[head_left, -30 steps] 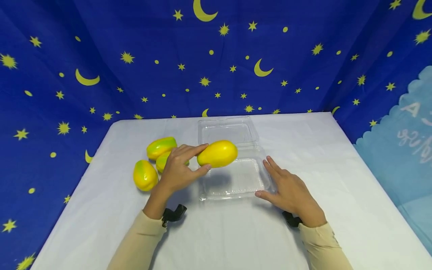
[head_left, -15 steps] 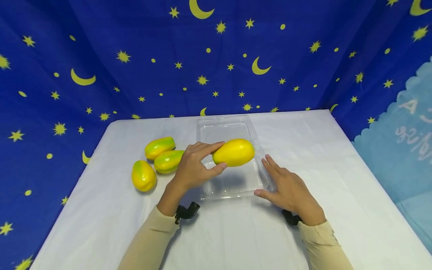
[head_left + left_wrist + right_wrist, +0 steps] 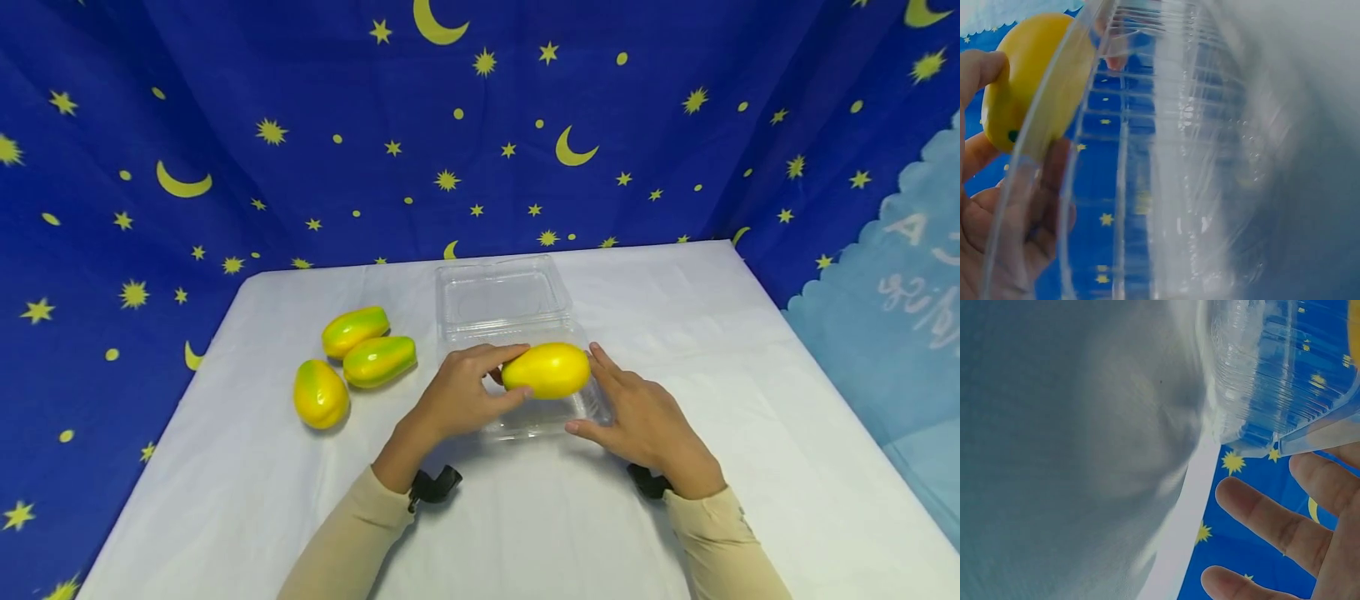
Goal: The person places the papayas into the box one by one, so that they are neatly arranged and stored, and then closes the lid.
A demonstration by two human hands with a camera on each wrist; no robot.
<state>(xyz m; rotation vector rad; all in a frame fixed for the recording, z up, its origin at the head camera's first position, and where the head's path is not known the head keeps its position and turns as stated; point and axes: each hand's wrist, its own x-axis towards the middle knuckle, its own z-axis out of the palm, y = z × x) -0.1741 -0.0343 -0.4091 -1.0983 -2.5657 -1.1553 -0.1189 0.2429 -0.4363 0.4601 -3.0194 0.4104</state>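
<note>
My left hand [image 3: 468,392] pinches a yellow papaya [image 3: 551,371] by its greenish end, between thumb and fingers. The fruit is held over the right part of a clear plastic clamshell box [image 3: 517,429], whose lid [image 3: 502,296] lies folded back. In the left wrist view the papaya [image 3: 1035,75] shows partly through the box's clear wall [image 3: 1091,156]. At the box's right side is my right hand [image 3: 645,417], fingers extended. Its fingertips are close by the rim in the right wrist view; whether they all touch it I cannot tell.
Three more yellow-green fruits lie on the white tabletop to the left: a rear papaya [image 3: 356,331], a middle papaya [image 3: 379,362] and a front papaya [image 3: 321,394]. A blue star-patterned cloth [image 3: 337,100] hangs behind the table [image 3: 225,467].
My left hand has carried the papaya rightward across the box and lowered it near the right rim. The right hand has barely moved. The middle fruit on the left is now uncovered.
</note>
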